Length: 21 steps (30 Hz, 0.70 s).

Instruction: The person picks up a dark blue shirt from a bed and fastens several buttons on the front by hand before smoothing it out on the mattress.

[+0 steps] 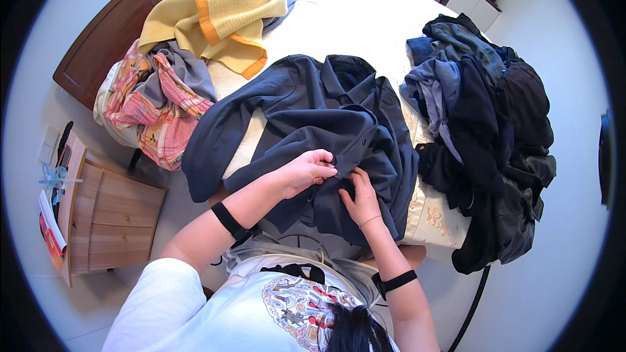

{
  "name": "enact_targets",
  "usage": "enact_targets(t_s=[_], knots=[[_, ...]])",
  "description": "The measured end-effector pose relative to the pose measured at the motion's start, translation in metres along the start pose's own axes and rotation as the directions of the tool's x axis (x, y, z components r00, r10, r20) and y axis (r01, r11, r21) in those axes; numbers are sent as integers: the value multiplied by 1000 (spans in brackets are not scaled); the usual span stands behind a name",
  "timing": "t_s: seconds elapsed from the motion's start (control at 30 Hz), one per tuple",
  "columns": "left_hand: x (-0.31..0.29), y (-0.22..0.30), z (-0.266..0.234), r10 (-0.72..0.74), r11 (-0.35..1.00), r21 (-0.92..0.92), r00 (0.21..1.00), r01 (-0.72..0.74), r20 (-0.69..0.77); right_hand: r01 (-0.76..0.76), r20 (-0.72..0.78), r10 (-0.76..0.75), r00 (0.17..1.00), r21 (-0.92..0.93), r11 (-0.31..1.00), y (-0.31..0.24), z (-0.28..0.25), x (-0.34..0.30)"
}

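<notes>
A dark navy button-up shirt lies spread on the bed in front of me, its collar at the far side and one sleeve stretched out to the left. My left hand pinches the edge of the shirt's front placket near a small button, thumb and forefinger together. Just to the right, my right hand grips the placket cloth beside the same button. The two hands are close together over the lower front of the shirt. Folds of dark fabric bunch around them.
To the right, a heap of dark clothes hangs over the edge of the bed. At the left are a pink checked cloth and a yellow blanket with orange trim. A wooden nightstand stands lower left, with papers on top.
</notes>
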<state>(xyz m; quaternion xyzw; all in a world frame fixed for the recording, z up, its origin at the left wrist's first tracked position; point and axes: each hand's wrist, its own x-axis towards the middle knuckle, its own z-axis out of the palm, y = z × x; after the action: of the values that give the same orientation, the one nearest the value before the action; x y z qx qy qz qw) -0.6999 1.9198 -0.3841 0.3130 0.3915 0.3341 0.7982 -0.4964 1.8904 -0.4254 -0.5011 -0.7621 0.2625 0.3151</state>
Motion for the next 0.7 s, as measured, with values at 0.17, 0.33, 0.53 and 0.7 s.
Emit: enact_targets(t_s=[0.17,0.33,0.53,0.7], knots=[[-2,2,5,-107,987,-117,994,111,39,-11,-13,11,1000,24,1000,3,0,-1],[-4,8,7,144,989,9,973,-145,-182,24,-74,-23,997,11,1000,-18,-9,-5],[-38,-13,-8,294,718,647,955,-256,52,469,51,-466,883,-123,875,-38,-10,-16],[-46,-39,-21,496,173,930,844,-325,203,570,219,-526,822,-307,762,-49,-1,-11]])
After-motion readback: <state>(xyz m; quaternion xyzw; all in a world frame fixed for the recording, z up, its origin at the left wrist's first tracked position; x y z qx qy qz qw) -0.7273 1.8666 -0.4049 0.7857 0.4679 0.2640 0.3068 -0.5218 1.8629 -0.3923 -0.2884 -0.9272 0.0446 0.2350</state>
